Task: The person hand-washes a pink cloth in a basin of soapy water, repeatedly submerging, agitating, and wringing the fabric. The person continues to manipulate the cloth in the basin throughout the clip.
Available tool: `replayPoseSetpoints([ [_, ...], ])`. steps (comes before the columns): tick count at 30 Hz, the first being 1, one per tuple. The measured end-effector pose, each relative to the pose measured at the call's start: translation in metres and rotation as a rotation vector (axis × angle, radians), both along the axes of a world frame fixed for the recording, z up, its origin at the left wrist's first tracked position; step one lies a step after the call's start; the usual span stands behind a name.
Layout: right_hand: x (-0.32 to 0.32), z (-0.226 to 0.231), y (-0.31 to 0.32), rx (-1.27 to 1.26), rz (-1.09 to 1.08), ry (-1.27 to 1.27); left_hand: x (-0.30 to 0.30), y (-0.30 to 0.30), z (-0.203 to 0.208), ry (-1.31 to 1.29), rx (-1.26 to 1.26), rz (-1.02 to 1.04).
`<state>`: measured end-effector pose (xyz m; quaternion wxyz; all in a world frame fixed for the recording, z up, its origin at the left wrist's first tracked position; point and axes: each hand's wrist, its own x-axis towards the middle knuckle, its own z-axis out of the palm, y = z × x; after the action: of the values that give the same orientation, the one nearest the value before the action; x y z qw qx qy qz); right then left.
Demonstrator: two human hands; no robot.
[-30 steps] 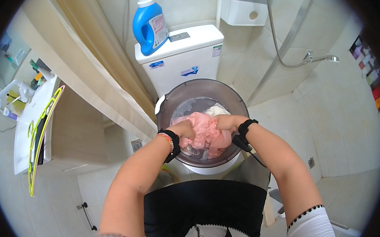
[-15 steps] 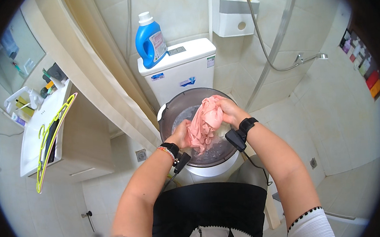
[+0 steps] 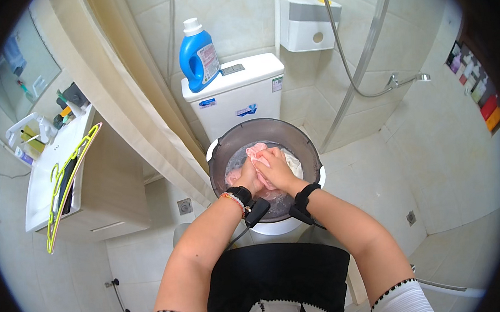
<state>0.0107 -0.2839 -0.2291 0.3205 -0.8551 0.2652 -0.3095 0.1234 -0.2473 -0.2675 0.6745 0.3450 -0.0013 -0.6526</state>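
Note:
A dark translucent basin (image 3: 306,137) with sudsy water rests on the toilet in front of me. Inside it, both hands press together on a wet pink garment (image 3: 256,150). My left hand (image 3: 250,178) is closed round the cloth from the left side. My right hand (image 3: 276,167) lies over it from the right, fingers curled on the fabric. Part of the pink cloth lies in the water by my left hand. A white cloth (image 3: 293,163) is in the basin, right of my right hand.
A blue detergent bottle (image 3: 199,58) stands on the toilet tank (image 3: 255,71). Left are a beige curtain (image 3: 136,106) and a washbasin cabinet (image 3: 113,189) with yellow-green hangers (image 3: 61,192) at its edge. A shower hose (image 3: 345,62) hangs at right.
Both hands have come down into the basin and closed together, bunching the pink garment that was held up and spread between them. The white cloth now shows more.

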Motion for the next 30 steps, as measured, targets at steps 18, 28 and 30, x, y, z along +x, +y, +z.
replayPoseSetpoints([
  [18, 0.012, -0.032, -0.017, 0.284, -0.112, 0.178, 0.004, -0.011, -0.054, -0.273, 0.19, 0.019],
  [28, -0.036, -0.057, -0.087, 0.357, 0.255, 0.494, 0.051, 0.019, -0.017, -0.848, 0.423, -0.563],
  [30, -0.038, -0.052, -0.088, 0.325, 0.325, 0.717, 0.052, 0.029, -0.001, -0.784, 0.44, -0.639],
])
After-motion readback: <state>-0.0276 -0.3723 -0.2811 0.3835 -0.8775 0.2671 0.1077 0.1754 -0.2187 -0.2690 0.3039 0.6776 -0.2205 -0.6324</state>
